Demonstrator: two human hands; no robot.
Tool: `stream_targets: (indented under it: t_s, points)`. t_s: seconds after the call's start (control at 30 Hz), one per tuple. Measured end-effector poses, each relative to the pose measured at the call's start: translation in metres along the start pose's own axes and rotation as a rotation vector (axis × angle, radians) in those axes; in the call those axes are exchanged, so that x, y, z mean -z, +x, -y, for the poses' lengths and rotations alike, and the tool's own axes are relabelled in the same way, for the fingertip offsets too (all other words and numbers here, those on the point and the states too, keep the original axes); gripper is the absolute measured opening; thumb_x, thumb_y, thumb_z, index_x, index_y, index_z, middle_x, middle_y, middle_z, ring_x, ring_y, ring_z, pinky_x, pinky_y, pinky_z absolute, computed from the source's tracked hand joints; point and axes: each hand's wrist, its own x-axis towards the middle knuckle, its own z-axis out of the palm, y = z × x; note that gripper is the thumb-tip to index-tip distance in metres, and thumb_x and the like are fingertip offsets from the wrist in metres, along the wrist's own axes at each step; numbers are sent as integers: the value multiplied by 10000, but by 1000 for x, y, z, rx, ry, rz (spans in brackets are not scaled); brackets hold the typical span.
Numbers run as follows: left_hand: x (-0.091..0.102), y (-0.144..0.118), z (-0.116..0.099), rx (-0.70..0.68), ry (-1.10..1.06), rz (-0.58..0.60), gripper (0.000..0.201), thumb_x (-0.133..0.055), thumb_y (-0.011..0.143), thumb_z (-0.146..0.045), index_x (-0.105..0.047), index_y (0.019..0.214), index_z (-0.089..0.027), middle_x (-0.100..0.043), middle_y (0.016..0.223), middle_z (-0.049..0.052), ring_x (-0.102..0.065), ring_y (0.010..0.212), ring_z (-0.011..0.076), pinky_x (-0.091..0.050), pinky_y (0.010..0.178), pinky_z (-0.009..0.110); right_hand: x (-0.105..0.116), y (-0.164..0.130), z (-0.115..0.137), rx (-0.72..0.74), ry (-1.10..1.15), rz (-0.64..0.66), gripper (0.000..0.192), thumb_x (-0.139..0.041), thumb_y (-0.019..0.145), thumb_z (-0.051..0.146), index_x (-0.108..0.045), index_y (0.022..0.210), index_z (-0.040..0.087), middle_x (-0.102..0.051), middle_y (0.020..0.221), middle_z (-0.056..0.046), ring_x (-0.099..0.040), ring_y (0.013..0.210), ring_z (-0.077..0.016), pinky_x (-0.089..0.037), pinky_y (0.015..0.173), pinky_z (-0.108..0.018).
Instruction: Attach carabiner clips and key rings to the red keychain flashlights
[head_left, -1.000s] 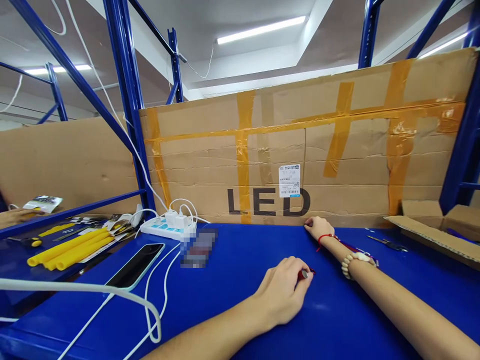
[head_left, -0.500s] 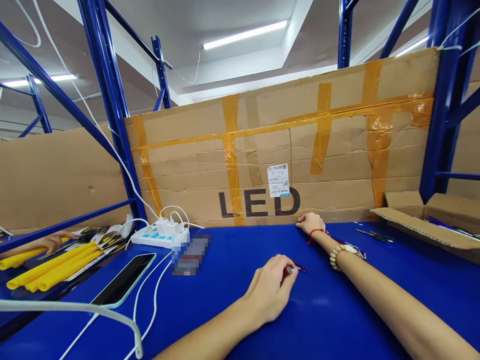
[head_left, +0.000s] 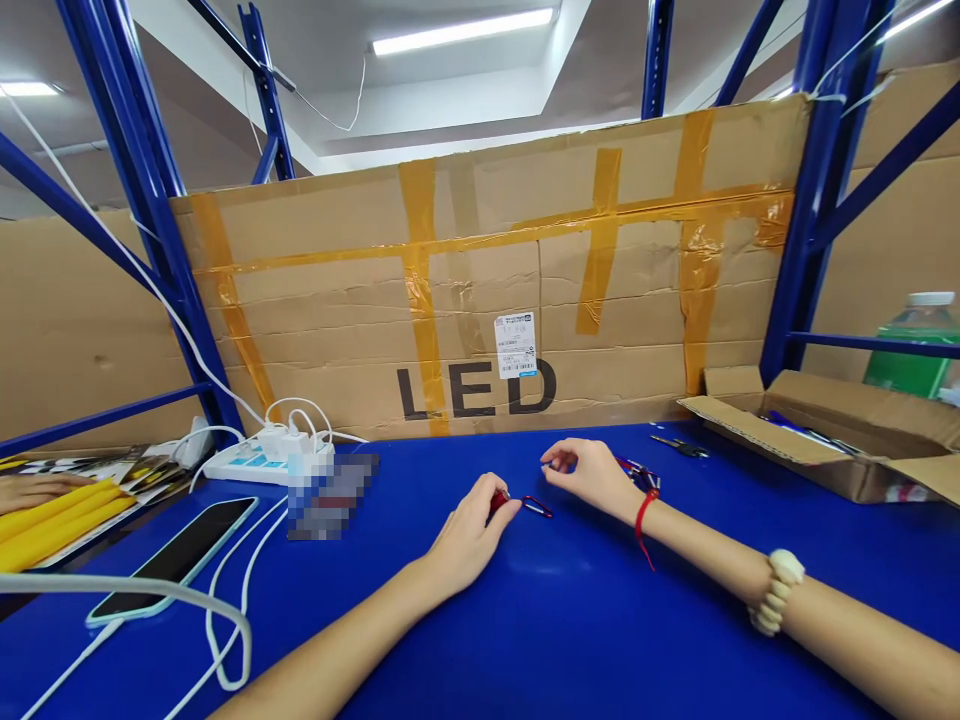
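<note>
Head view: the left hand [head_left: 469,530] rests on the blue bench [head_left: 570,640] with its fingers [head_left: 504,512] pinching a small red metal carabiner clip [head_left: 525,504], whose thin wire loop pokes out to the right, lying on the bench between the two hands. The right hand [head_left: 592,475] sits just beside it, fingers pressed together on something too small to make out; a red string bracelet [head_left: 643,505] hangs at that wrist and a pale bead bracelet [head_left: 776,592] sits further up the forearm. The clip looks light, stiff and a little slippery, and is probably best held by its thicker red body rather than the wire loop. Behind stands a taped cardboard panel marked LED [head_left: 480,300]; at left lie a white power strip [head_left: 262,460] and a dark phone in a pale case [head_left: 176,555]. Compared with a second ago, the right hand has drawn back from the foot of the cardboard to meet the left, and the view has swung rightwards.
</note>
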Motion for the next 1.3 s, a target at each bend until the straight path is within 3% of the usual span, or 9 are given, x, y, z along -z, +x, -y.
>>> stream_targets:
  t_s: [0.13,0.3,0.67,1.3]
  points:
    - [0,1,1,-31,-16,15,174,-269,922,-331,-366,846,-209,-454,804,-13,-445,726,133,-370,695,270,5,-25,11,115,90,33,96,-573,686,193,-645,749,191,-644,673,3,-597,610,-129,-479,582,-232]
    - [2,1,0,-49,53,47,189,-266,924,-343,-395,885,-210,-487,833,-1,-471,730,143,-379,702,290,5,-31,12,222,22,31,72,-581,728,184,-633,776,199,-602,739,-4,-573,635,-120,-451,591,-238]
    - [8,8,12,-86,174,18,201,-287,924,-356,-422,881,-213,-517,889,3,-505,789,152,-389,741,291,-4,-31,7,301,79,120,113,-569,812,289,-642,866,220,-591,834,4,-545,619,-83,-401,550,-199]
    - [8,7,13,-153,248,98,204,-314,919,-355,-445,873,-206,-516,867,12,-512,757,153,-405,707,284,-7,-26,-2,394,63,59,116,-596,792,290,-648,835,196,-593,791,3,-539,590,-80,-394,541,-197]
